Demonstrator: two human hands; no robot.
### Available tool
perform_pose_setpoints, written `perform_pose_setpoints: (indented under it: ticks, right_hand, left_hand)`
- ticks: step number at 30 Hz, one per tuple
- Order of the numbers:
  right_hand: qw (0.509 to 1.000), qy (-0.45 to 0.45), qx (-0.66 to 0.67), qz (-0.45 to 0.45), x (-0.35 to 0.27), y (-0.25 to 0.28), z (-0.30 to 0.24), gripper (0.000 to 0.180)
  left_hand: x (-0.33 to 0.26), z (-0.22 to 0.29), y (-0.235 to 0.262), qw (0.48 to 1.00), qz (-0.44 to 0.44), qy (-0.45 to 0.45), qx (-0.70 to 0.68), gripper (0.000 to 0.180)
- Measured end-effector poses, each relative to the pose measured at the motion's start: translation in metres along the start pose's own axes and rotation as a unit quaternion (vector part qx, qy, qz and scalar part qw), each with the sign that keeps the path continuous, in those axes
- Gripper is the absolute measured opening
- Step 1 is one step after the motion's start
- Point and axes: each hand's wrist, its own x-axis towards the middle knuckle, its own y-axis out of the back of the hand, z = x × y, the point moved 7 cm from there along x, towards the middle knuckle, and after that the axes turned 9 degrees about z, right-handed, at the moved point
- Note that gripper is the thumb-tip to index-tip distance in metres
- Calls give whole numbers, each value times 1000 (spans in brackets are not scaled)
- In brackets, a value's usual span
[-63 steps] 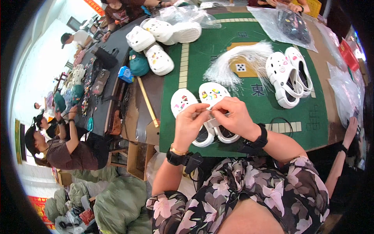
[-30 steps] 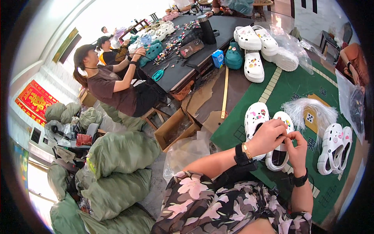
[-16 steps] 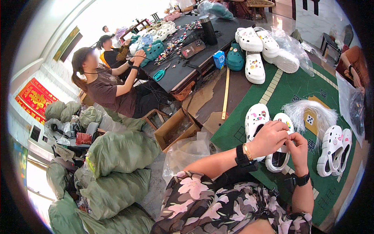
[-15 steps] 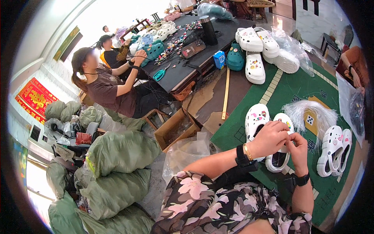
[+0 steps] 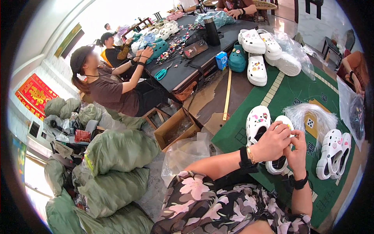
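Observation:
A pair of white clogs with colourful charms lies on the green mat in front of me: the left clog [image 5: 257, 119] shows its decorated toe, and the right clog [image 5: 276, 165] is partly covered by my hands. My left hand [image 5: 269, 141] is closed above it, fingers bent toward my right hand. My right hand [image 5: 297, 150] meets it in a pinch, fingertips touching or nearly so. Whatever the fingertips hold is too small or hidden. Just beyond lies a bundle of thin white strands [image 5: 295, 113]. Another pair of white clogs [image 5: 329, 154] stands to the right.
More white clogs [image 5: 257, 71] and a teal clog [image 5: 237, 58] stand at the far edge beside a blue box [image 5: 221, 60]. Co-workers sit along a dark table [image 5: 175, 76] with scissors [image 5: 162, 72] and a black tumbler [image 5: 211, 31]. Green sacks [image 5: 119, 154] and a carton [image 5: 177, 128] fill the left.
My two hands stay together above the right clog, with the fingers shifted slightly. The view has tilted a little, showing more of a person at the dark table's far end.

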Motion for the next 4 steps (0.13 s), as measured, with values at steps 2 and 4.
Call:
perform_pose_setpoints:
  ticks: [2, 4]
  right_hand:
    - [1000, 2, -25, 7, -2, 1, 5, 7]
    - [996, 37, -79, 8, -5, 3, 11, 6]
  left_hand:
    - [0, 0, 2, 1000, -1, -6, 12, 23]
    - [0, -7, 7, 999, -19, 33, 28, 35]
